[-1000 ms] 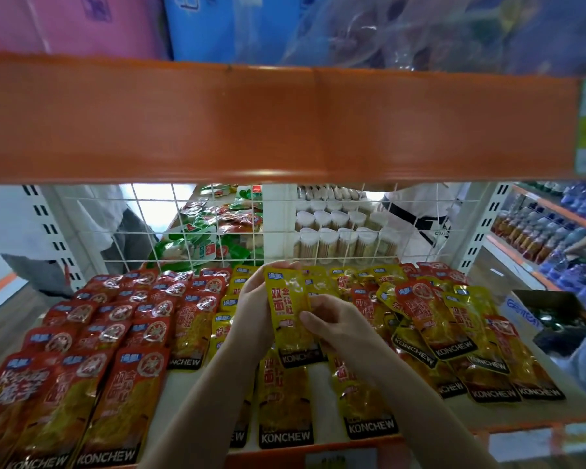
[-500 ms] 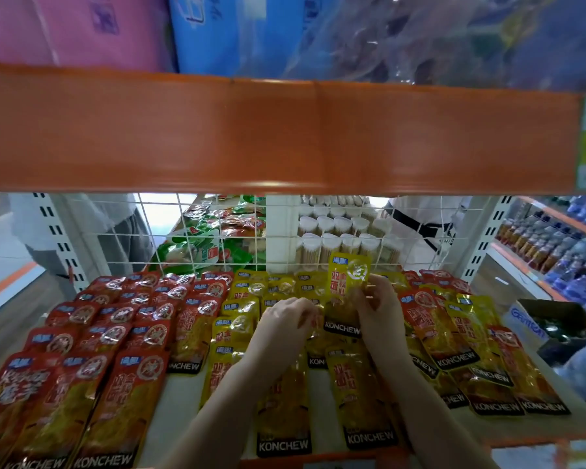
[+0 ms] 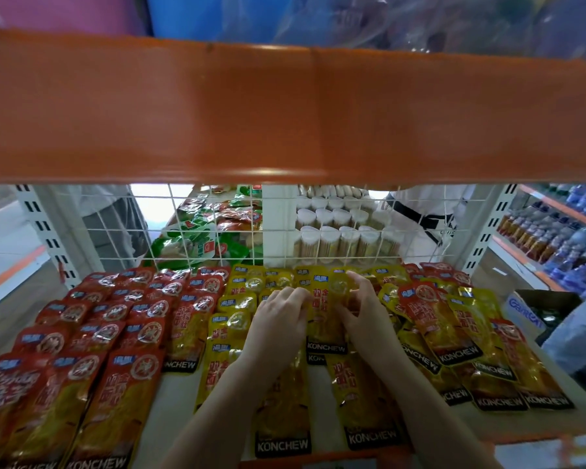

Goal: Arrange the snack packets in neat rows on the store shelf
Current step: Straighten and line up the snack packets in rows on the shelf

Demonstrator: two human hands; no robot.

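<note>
A yellow snack packet (image 3: 326, 319) lies flat near the back of the middle rows on the white shelf (image 3: 175, 396). My left hand (image 3: 278, 324) grips its left edge with bent fingers. My right hand (image 3: 364, 311) pinches its right side, thumb on top. Red packets (image 3: 115, 319) fill neat rows on the left. More yellow packets (image 3: 230, 321) lie in rows beside my left hand and under both forearms. To the right, red and yellow packets (image 3: 454, 336) overlap in a loose, slanted pile.
An orange shelf beam (image 3: 285, 113) hangs low across the top of the view. A white wire mesh (image 3: 285, 231) closes the back, with other goods and people behind it. A cardboard box (image 3: 535, 308) and someone's blue sleeve (image 3: 579, 336) are at the right.
The yellow packet was held up in both hands near me, then carried back. It now lies flat in the middle row with both hands on its edges.
</note>
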